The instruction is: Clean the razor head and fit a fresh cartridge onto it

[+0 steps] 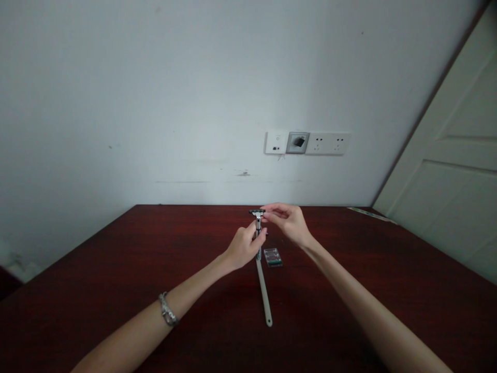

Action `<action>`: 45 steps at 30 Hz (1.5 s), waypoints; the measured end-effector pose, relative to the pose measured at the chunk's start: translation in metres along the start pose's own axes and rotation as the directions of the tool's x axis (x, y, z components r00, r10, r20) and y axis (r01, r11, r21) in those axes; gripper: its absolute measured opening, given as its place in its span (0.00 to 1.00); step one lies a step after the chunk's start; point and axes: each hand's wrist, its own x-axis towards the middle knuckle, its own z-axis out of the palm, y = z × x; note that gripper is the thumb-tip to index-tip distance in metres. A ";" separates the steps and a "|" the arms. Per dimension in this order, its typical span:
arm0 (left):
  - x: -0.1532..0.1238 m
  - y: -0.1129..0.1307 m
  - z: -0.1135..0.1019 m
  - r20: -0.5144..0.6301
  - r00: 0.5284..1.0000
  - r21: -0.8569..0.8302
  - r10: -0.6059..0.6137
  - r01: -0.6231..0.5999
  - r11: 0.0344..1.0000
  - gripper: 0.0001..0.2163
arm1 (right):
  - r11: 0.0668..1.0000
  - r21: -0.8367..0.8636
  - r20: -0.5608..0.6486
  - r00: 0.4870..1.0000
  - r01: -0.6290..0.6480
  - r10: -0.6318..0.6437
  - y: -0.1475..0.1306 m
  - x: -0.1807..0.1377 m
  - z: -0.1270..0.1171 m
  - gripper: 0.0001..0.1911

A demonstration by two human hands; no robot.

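Note:
My left hand [244, 247] is closed around the metal handle of a razor [258, 223], holding it upright above the dark red table [116, 290]. My right hand [288, 220] pinches the razor's black head at the top with thumb and fingertips. Just below the hands a small clear case with a green part [273, 257] lies on the table. A long thin pale stick [264, 292] lies on the table beneath my left hand, running toward me. A metal bracelet [167, 310] is on my left wrist.
The table meets a white wall at the back, which carries a row of sockets and a switch [307, 143]. A white door [450, 171] stands at the right. A flat strip [370, 213] lies at the table's far right corner.

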 end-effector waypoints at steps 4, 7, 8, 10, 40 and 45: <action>0.000 -0.001 -0.001 0.000 1.000 0.001 0.006 -0.006 1.000 0.11 | 1.000 0.013 -0.008 1.000 -0.005 0.005 0.000 0.000 0.000 0.12; 0.000 -0.003 -0.001 0.003 1.000 -0.001 0.005 -0.005 1.000 0.11 | 0.999 0.032 -0.006 1.000 0.002 -0.002 -0.001 0.000 0.001 0.11; 0.000 -0.003 -0.001 0.006 1.000 0.001 0.002 -0.002 1.000 0.12 | 0.999 0.036 -0.006 1.000 0.003 -0.003 -0.001 0.000 0.001 0.11; 0.000 -0.004 -0.001 0.013 1.000 0.011 -0.005 0.005 1.000 0.12 | 0.999 0.041 -0.007 1.000 0.005 -0.005 -0.001 0.000 0.002 0.11; 0.004 -0.027 -0.009 0.077 0.997 -0.036 -0.016 0.019 0.999 0.11 | 0.990 -0.136 0.013 0.999 0.041 -0.039 -0.001 0.000 0.001 0.16; 0.007 -0.025 -0.012 0.032 0.999 -0.024 -0.022 0.023 0.999 0.11 | 0.987 -0.155 -0.020 0.999 0.036 -0.039 -0.001 0.003 -0.007 0.15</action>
